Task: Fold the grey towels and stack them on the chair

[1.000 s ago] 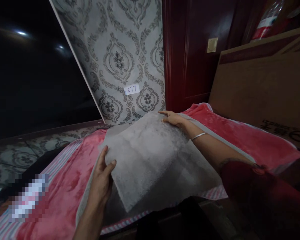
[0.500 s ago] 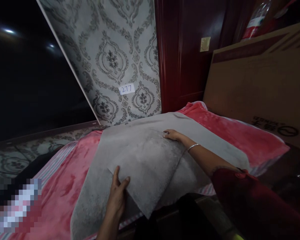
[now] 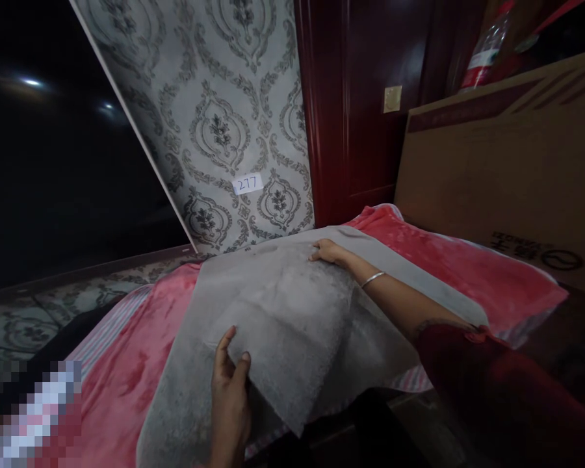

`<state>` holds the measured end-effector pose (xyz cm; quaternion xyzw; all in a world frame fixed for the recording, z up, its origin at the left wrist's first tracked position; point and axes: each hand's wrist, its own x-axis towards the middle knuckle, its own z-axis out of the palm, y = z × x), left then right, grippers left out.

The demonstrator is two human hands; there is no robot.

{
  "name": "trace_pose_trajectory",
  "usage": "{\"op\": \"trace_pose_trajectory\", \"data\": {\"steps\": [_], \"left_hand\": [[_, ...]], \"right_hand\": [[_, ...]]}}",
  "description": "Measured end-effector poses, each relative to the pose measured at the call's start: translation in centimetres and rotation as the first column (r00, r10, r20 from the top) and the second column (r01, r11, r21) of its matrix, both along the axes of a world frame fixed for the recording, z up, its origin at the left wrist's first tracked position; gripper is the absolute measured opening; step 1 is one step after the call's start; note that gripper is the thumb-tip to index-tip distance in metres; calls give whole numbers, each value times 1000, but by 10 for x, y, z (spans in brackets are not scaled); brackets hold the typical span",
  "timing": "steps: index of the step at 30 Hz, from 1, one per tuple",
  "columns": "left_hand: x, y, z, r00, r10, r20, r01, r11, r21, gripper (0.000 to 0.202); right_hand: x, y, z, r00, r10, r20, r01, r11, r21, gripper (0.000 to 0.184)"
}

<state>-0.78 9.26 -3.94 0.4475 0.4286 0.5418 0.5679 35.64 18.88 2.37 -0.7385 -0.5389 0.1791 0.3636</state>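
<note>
A large grey cloth (image 3: 175,390) lies spread over a red plush blanket (image 3: 127,351). On it rests a smaller grey fleecy cloth (image 3: 287,325), wrinkled, with one corner hanging toward me. My left hand (image 3: 231,396) is at this piece's left edge, thumb and forefinger showing on top, the other fingers mostly hidden. Across from it, my right hand (image 3: 327,251), with a silver bangle at the wrist, has its fingers bent onto the far side of the same piece.
Behind stands a patterned wall with a paper tag (image 3: 247,183) marked 277. A dark screen (image 3: 68,143) is on the left. To the right are a dark red door (image 3: 365,149), a large cardboard box (image 3: 507,169) and a plastic bottle (image 3: 485,55).
The smaller grey cloth has become more wrinkled, and its near corner has shifted slightly right. My right hand has moved a little left. The view has tilted slightly up.
</note>
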Motion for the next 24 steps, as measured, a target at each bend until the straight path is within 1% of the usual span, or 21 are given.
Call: {"op": "trace_pose_trajectory", "data": {"steps": [2,3,5,7,9,11,13,15,16,18,20,22,24], "left_hand": [[3,-12,3,999,23,-44,-21,999,50,71],[5,-19,2,998,29,-53,-26,998,56,73],[13,-29,-6,1000,4,-20,-4,1000,-9,78],[19,-37,-20,998,-30,49,36,990,-133,82],[22,-40,-33,989,-58,138,90,968,-235,85],[20,-41,-40,974,-80,210,137,952,-273,86],[17,-42,-40,967,-109,232,173,945,-276,88],[16,-42,-36,964,-137,228,200,938,-283,89],[18,-43,-34,961,-154,232,218,933,-286,89],[22,-42,-32,951,-182,249,251,925,-286,87],[28,-40,-31,951,-183,251,254,924,-286,83],[33,-36,-27,959,-156,238,222,934,-281,82],[36,-32,-18,961,-123,247,187,948,-257,81]], "right_hand": [[0,8,14,1000,14,25,-16,996,83,38],[-1,12,18,999,13,37,-17,992,128,38],[-5,17,20,999,-16,50,5,978,210,41],[-12,17,12,997,-67,41,53,962,267,46],[-18,7,-6,993,-117,15,107,949,296,47],[-21,-13,-30,986,-165,-18,163,937,310,46],[-22,-43,-57,975,-216,-55,222,923,316,46],[-25,-80,-86,959,-255,-124,282,904,320,46],[-28,-99,-100,930,-256,-263,339,874,348,46],[-39,-137,-124,817,-213,-536,443,826,348,48],[-58,-169,-137,663,-145,-734,514,802,306,52],[-81,-192,-139,483,-74,-873,554,797,239,57],[-105,-207,-133,302,-11,-953,541,825,162,59]]}}
